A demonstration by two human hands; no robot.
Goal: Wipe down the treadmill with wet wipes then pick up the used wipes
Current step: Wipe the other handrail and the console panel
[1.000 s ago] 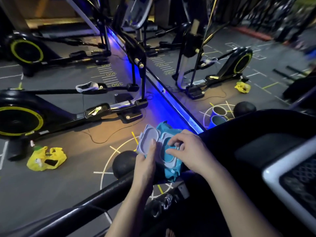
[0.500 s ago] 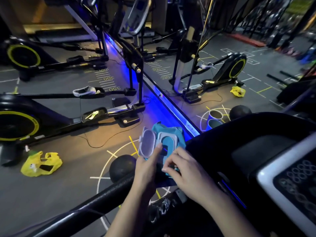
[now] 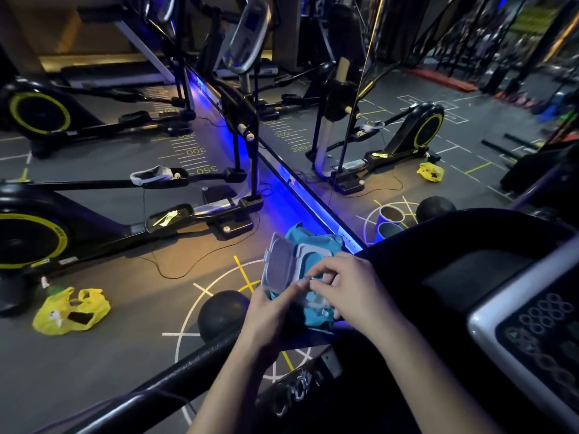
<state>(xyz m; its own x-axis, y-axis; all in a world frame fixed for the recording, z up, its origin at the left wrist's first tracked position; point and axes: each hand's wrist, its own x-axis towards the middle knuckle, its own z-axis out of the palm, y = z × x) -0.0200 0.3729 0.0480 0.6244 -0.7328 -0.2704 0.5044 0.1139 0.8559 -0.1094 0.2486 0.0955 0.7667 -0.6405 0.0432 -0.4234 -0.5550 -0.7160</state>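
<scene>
A teal pack of wet wipes with its pale plastic lid flipped open sits at the left edge of the black treadmill console. My left hand grips the pack from its near left side, thumb up by the lid. My right hand lies over the opening, its fingertips pinching at something pale there; whether it is a wipe I cannot tell. The treadmill's black handrail runs below my forearms, and the control panel is at the lower right.
A black medicine ball lies on the floor below the pack, a yellow plastic bag to its left. Elliptical machines stand along a blue-lit mirror base. Two cups show in the mirror.
The lid stays open. My right hand has slid from the lower part of the pack up onto the opening, and its fingers now pinch there. The left hand keeps its hold.
</scene>
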